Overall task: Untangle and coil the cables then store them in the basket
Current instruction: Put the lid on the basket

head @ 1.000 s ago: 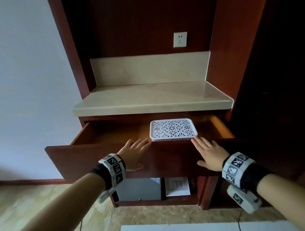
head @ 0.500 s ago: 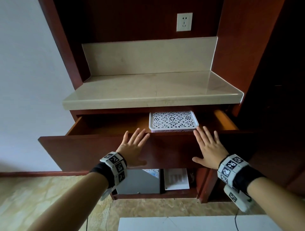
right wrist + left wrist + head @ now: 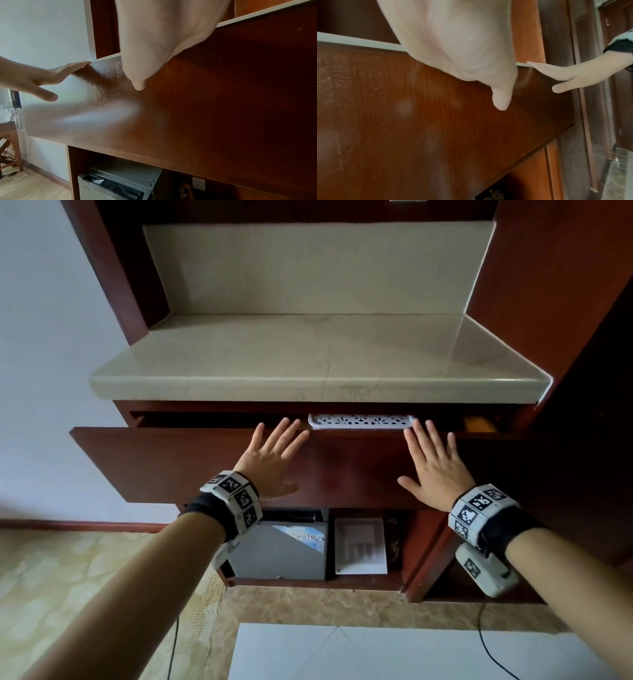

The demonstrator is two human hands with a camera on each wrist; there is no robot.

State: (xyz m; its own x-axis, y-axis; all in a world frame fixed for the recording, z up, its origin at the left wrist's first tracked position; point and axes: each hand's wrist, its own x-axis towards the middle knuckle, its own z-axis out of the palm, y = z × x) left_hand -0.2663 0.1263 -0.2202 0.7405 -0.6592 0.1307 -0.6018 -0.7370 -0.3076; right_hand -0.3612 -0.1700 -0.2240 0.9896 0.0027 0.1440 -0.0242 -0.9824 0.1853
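basket: the white lacy-patterned basket (image 3: 359, 421) sits inside the drawer, only a thin sliver of it showing in the gap under the counter, roughly 12 o'clock from the midpoint between the two hands

cables: can't see any in the basket from here, the gap's too narrow to tell

drawer: dark reddish wood drawer front (image 3: 178, 463) is almost pushed in, just a narrow slot left open along the top

left hand: left hand (image 3: 270, 460) lies flat on the drawer front, fingers (image 3: 286, 433) straight and spread, holding nothing, tips pointing to 12 o'clock and ending just at the basket's left corner

right hand: right hand (image 3: 436, 470) does the same thing, palm flat on the wood, fingers (image 3: 428, 436) stretched out and released, tips right by the basket's right corner, thumb sticking out toward 9 o'clock

counter: beige stone counter (image 3: 308, 361) sits directly above the drawer

below: at 6 o'clock from the hands, an open cubby with a grey metal box (image 3: 281, 553) and a white box (image 3: 360, 546) beside it
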